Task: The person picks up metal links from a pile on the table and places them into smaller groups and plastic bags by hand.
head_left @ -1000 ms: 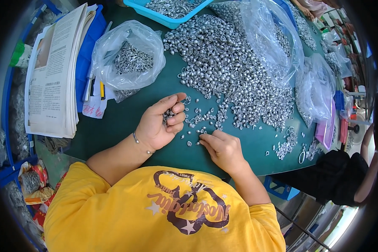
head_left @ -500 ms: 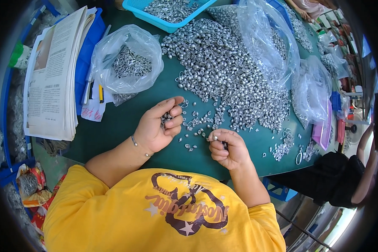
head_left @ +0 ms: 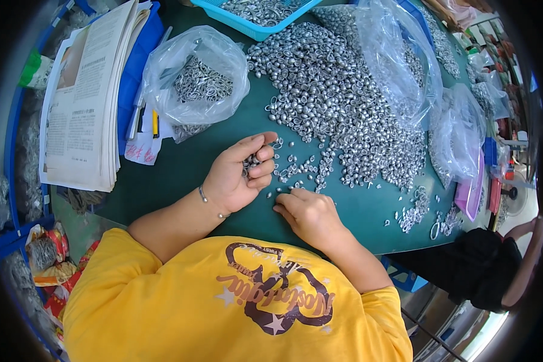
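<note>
My left hand [head_left: 232, 178], palm turned up and fingers curled, holds several small rounded silver metal pieces [head_left: 249, 164]. To its right, my right hand [head_left: 315, 218] is turned back-up, low over the green table, with its fingers bent inward. Whatever it grips is hidden beneath it. A loose scatter of the same pieces [head_left: 294, 170] lies just beyond both hands. Farther off spreads a large heap of small silver pieces [head_left: 338, 99], some domed and some with ring-like openings.
An open clear bag [head_left: 154, 90] of silver rings stands at the left, beside a stack of printed sheets [head_left: 81, 114] on a blue tray. A light-blue basket [head_left: 260, 31] sits at the far edge. More clear bags [head_left: 458, 136] and a purple tray [head_left: 469, 193] are at the right.
My right hand has turned from showing its curled fingers, with a small piece at the fingertips, to back-up and has moved slightly left. My left hand still holds its pieces. The view has shifted slightly.
</note>
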### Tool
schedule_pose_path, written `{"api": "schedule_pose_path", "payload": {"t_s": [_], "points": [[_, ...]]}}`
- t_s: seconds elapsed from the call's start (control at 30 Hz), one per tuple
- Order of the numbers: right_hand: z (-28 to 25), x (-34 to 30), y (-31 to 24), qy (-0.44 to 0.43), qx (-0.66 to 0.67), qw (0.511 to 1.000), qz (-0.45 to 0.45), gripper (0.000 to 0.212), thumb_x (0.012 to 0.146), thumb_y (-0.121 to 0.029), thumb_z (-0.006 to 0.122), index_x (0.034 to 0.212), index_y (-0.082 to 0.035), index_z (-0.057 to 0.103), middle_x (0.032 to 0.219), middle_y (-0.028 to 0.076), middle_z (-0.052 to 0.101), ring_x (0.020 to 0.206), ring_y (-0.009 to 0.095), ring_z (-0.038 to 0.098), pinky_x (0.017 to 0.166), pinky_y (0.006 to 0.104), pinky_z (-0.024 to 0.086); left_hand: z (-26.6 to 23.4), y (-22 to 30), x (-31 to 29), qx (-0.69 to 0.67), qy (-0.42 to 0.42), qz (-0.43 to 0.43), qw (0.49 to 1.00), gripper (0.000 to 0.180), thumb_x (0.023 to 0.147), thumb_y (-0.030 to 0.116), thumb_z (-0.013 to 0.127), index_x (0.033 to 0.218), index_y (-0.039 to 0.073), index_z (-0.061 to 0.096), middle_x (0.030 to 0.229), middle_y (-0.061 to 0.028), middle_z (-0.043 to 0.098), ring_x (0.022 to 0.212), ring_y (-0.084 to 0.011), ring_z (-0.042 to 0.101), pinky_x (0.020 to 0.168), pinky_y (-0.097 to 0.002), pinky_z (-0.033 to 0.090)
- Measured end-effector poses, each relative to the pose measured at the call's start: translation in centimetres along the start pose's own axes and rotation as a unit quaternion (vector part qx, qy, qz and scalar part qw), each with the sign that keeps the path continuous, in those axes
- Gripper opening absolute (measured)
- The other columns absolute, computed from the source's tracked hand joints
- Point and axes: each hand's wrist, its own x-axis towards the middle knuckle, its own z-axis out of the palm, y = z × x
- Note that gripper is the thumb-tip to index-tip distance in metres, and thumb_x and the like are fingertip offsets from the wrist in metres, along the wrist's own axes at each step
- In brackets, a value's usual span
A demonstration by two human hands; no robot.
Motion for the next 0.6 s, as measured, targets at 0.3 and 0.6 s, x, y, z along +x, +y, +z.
{"api": "schedule_pose_path", "payload": {"t_s": [0.3, 0.6], "points": [[-1.6, 0.1, 2.3, -0.040, 0.820, 0.519, 0.240, 0.014, 0.093, -0.017, 0.048, 0.091, -0.003, 0.048, 0.063, -0.001, 0.039, 0.047, 0.003, 0.030, 0.038, 0.0165, 0.022, 0.0, -0.2, 0.0, 0.004, 0.001, -0.009, 1.000, 0.020, 0.094, 0.019, 0.042, 0.104, 0.007, 0.054, 0.073, 0.0012, 0.045, 0.054, -0.0078, 0.038, 0.044, -0.0199, 0.029], [-1.0, -0.4, 2.6, 0.018, 0.920, 0.368, 0.133, 0.018, 0.093, -0.022, 0.045, 0.087, -0.006, 0.047, 0.070, 0.001, 0.039, 0.057, 0.008, 0.035, 0.043, 0.0168, 0.027, 1.6, -0.9, 0.3, 0.042, 0.023, 0.002, 0.999, 0.018, 0.093, 0.020, 0.044, 0.100, 0.007, 0.054, 0.073, 0.0002, 0.044, 0.057, -0.0089, 0.040, 0.047, -0.0207, 0.032]]}}
